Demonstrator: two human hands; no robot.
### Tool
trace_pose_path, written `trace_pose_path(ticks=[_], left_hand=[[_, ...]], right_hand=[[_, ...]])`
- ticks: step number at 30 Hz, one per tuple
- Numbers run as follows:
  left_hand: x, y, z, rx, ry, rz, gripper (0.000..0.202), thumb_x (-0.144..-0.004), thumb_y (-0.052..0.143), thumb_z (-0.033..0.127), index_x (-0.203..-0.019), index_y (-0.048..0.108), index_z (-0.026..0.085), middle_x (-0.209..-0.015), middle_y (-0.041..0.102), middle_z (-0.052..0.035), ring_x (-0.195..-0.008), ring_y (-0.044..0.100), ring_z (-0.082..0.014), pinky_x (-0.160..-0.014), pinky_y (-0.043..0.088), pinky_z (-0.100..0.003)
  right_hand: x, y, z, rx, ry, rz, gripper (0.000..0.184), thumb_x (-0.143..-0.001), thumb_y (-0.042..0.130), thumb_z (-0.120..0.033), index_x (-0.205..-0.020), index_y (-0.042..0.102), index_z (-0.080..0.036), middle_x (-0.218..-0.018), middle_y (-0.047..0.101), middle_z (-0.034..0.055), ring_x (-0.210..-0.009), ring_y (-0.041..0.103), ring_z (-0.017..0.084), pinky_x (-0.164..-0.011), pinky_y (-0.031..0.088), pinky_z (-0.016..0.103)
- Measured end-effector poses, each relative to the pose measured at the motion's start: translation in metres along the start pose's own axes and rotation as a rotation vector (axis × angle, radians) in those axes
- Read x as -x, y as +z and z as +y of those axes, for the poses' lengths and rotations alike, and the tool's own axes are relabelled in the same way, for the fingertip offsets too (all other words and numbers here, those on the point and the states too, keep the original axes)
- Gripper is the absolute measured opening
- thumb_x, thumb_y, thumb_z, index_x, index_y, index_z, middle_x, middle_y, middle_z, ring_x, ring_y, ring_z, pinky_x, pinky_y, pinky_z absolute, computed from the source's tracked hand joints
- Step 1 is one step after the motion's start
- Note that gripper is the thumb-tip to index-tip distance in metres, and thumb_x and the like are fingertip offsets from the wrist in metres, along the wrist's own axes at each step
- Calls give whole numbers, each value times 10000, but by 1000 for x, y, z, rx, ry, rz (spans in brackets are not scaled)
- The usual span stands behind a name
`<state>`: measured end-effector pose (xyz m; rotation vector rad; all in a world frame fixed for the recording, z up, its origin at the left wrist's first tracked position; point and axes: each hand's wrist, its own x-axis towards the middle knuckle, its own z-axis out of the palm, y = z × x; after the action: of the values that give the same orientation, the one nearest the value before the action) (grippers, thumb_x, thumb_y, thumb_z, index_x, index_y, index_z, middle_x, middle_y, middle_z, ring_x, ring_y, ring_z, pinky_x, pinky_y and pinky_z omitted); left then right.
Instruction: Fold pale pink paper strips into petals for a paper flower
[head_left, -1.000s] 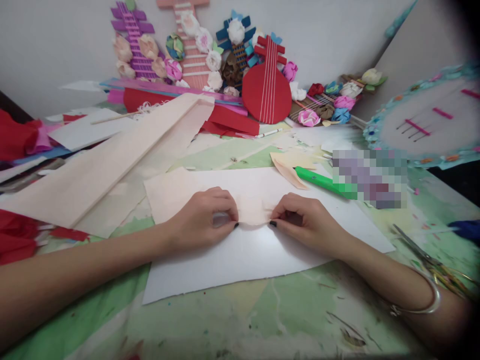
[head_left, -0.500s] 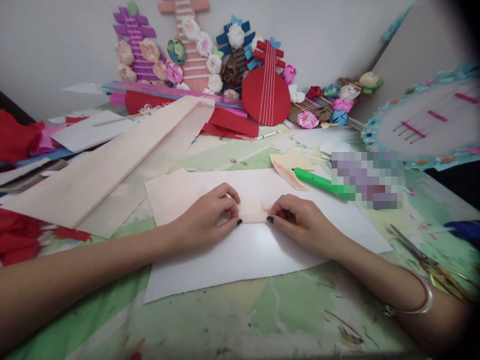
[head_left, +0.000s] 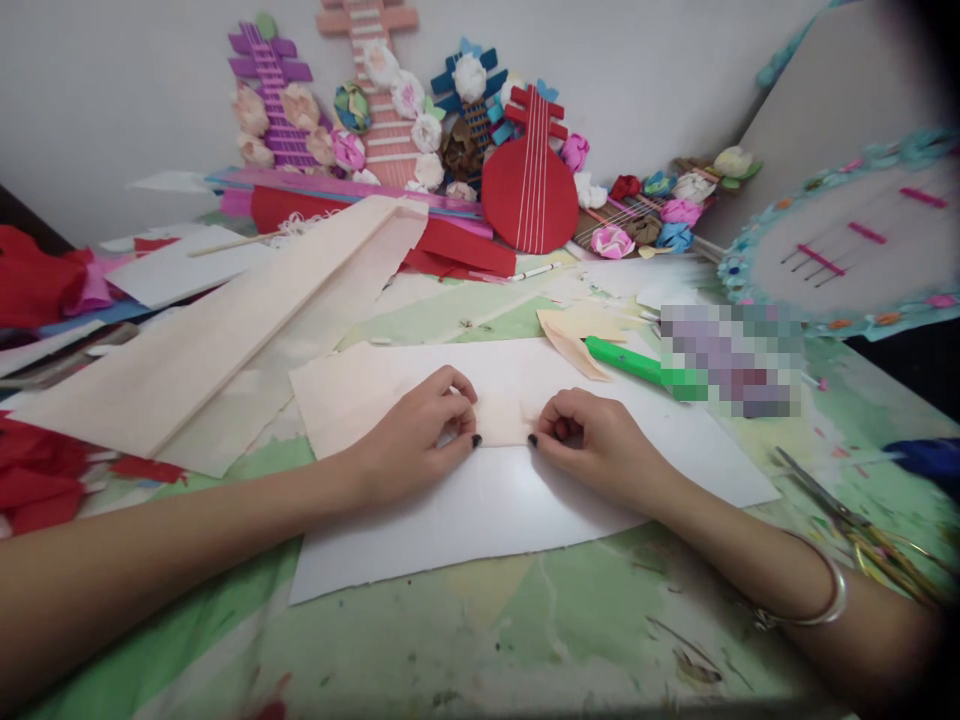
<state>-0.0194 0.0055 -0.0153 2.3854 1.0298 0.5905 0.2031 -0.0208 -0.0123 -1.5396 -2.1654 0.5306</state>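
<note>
A strip of pale cream crepe-like paper (head_left: 502,415) lies over a white sheet (head_left: 420,530), its near edge running between my two hands. My left hand (head_left: 431,425) pinches that edge on the left, thumb and fingers curled together. At the right end of the edge, my right hand (head_left: 589,435) pinches the paper in the same way. More cream paper (head_left: 337,395) spreads out to the left, partly under my left hand. Just beyond my right hand lie a green utility knife (head_left: 637,365) and a folded peach paper piece (head_left: 574,345).
Scissors (head_left: 847,515) with gold handles lie at the right. A long folded cream sheet (head_left: 225,330) crosses the left side. Paper-flower-decorated instrument models, one a red lute shape (head_left: 531,195), lean along the wall. Red paper (head_left: 37,470) is heaped at the left edge.
Both hands keep their pinch on the paper's edge. My right hand and forearm have shifted very slightly left; otherwise the scene looks the same.
</note>
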Motion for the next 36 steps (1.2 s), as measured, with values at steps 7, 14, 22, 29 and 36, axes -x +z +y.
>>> trace_pose_path(ticks=[7,14,22,29,36], left_hand=[[0,6,3,-6,-23,25,104,-766,507,123,-667,532,140,-1021,500,-60,-733,516,-131,-675,449,-315],[0,10,4,-63,-5,82,81,-711,528,106,-735,479,165,-994,479,-61,-743,502,-153,-712,479,-372],[8,12,-2,-160,304,158,210,-812,483,59,-877,639,184,-1138,485,-88,-884,500,-186,-807,474,-387],[13,0,4,-524,575,4,207,-849,451,79,-966,619,108,-971,628,-131,-930,517,-264,-770,421,-408],[14,-8,11,-583,573,-78,186,-845,487,198,-947,625,128,-971,633,-141,-875,537,-273,-739,382,-418]], right_hand=[[0,3,-1,-26,0,33,73,-714,569,-144,-651,552,-177,-650,569,-1,-610,492,124,-562,350,249],[2,4,1,-52,-92,84,104,-692,575,-80,-713,552,-179,-704,551,-3,-670,493,132,-607,374,257],[9,4,3,50,-383,175,152,-775,550,-83,-806,671,-169,-826,581,71,-789,507,187,-701,444,333],[13,-3,-2,244,-567,78,201,-882,475,-120,-845,670,-145,-891,636,118,-831,511,215,-716,469,376],[17,-5,-2,400,-665,3,253,-922,413,-106,-800,632,-138,-904,619,139,-893,522,239,-708,475,381]])
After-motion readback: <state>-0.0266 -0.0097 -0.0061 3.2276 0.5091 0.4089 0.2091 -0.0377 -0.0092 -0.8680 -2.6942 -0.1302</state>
